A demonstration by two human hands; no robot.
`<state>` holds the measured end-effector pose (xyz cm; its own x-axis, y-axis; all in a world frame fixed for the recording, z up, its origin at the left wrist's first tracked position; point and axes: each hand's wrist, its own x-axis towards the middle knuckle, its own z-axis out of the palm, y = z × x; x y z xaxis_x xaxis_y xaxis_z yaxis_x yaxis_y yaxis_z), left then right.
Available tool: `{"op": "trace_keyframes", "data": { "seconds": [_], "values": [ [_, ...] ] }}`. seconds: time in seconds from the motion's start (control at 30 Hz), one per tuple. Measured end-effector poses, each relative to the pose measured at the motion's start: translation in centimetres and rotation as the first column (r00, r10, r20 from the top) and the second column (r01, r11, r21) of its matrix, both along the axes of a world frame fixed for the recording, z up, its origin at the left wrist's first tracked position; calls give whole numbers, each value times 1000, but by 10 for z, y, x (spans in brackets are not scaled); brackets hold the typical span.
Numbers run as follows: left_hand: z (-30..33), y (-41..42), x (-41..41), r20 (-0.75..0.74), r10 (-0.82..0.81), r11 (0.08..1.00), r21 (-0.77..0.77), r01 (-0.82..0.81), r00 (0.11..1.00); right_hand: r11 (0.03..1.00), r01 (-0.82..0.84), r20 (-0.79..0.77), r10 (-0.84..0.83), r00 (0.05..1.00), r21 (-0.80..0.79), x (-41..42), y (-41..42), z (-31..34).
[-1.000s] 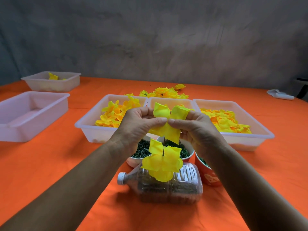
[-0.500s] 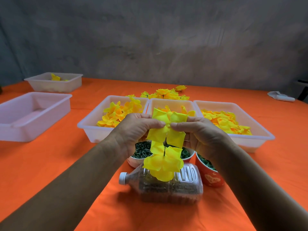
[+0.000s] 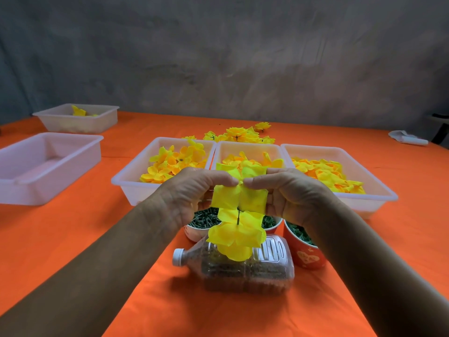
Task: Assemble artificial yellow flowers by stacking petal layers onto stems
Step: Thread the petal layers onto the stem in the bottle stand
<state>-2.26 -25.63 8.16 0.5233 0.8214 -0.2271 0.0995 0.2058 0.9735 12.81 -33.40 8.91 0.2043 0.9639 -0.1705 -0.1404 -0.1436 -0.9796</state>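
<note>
My left hand (image 3: 192, 193) and my right hand (image 3: 289, 193) meet at mid-frame, thumbs and forefingers pinching a yellow petal layer (image 3: 239, 199) from both sides. A thin dark stem (image 3: 238, 217) runs down out of that layer. A second yellow petal layer (image 3: 235, 235) hangs on the stem just below, in front of the bottle. Behind my hands stand three white trays of yellow petals: left (image 3: 136, 176), middle (image 3: 245, 148) and right (image 3: 379, 188). Finished yellow flowers (image 3: 239, 135) lie on the orange cloth behind the trays.
A clear plastic bottle (image 3: 243, 268) lies on its side near me. Cups of green parts stand behind it: a white cup (image 3: 194, 233) and a red cup (image 3: 306, 256). An empty white tray (image 3: 36, 166) and another tray (image 3: 97, 122) sit at left. A white object (image 3: 408, 138) lies far right.
The upper petal layer has slid down the stem towards the lower layer and spread flatter. Both hands dropped slightly and closed in together.
</note>
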Motion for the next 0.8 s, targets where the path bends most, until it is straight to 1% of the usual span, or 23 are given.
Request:
{"op": "trace_keyframes", "data": {
  "seconds": [0.13, 0.43, 0.8],
  "values": [
    [-8, 3, 3, 0, 10, 998, -63, -10, 1000, 999, 25, 23, -24, 999, -42, -1, -1, -5],
    [-16, 4, 2, -19, 2, 995, -97, -4, 1000, 993, 50, 43, -46, 998, -103, -3, 2, -11],
    [-19, 4, 3, 10, -21, 998, -67, 22, 1000, 995, 51, 22, -49, 999, -80, -6, -1, -7]
  ]
}}
